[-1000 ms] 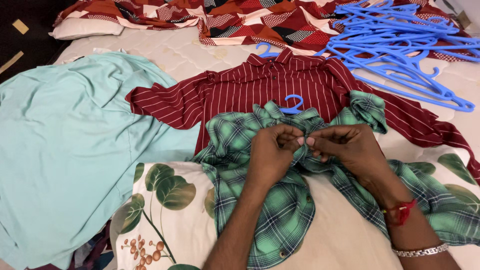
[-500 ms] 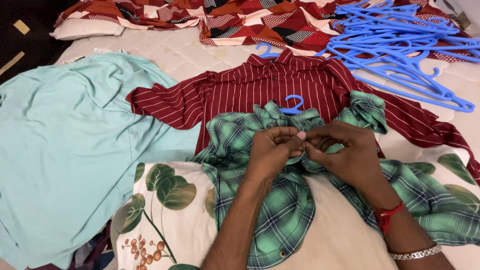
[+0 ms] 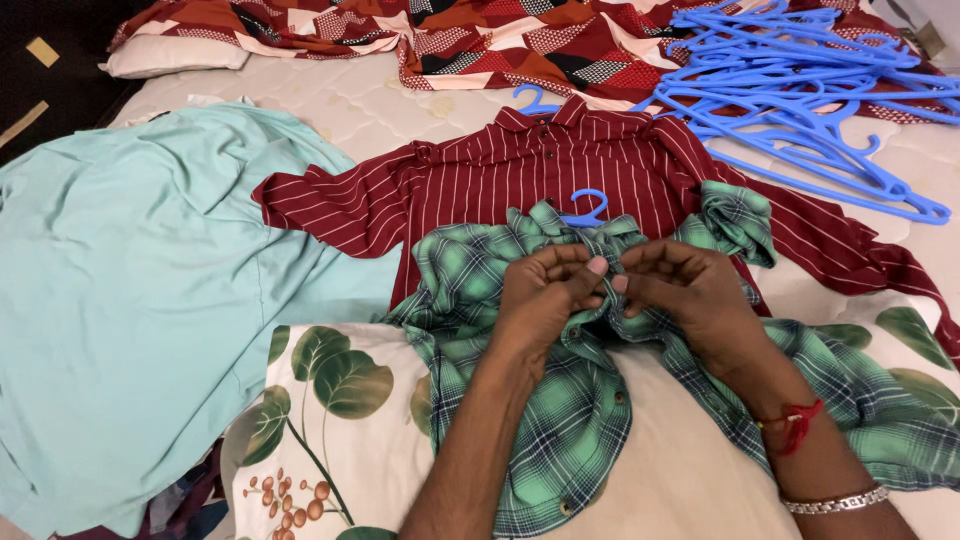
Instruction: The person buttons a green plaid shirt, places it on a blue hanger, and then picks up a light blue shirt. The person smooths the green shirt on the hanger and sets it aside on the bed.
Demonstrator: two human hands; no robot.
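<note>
A green plaid shirt [image 3: 570, 430] lies open on a blue hanger [image 3: 585, 211], spread over a leaf-print cushion [image 3: 330, 420]. My left hand [image 3: 545, 300] and my right hand [image 3: 685, 295] meet at the shirt's front placket just below the collar, fingertips pinching the fabric edges together. A red thread and a metal bracelet circle my right wrist. Behind lies a maroon striped shirt [image 3: 540, 175] on another blue hanger [image 3: 530, 98].
A pale teal garment [image 3: 130, 300] covers the left of the bed. A heap of blue hangers [image 3: 800, 90] lies at the back right on a red patterned cover [image 3: 480, 40]. A white pillow [image 3: 170, 55] sits at the back left.
Both hands have stayed at the placket; the fingers shifted slightly, working the fabric edges, and my right wrist turned a little.
</note>
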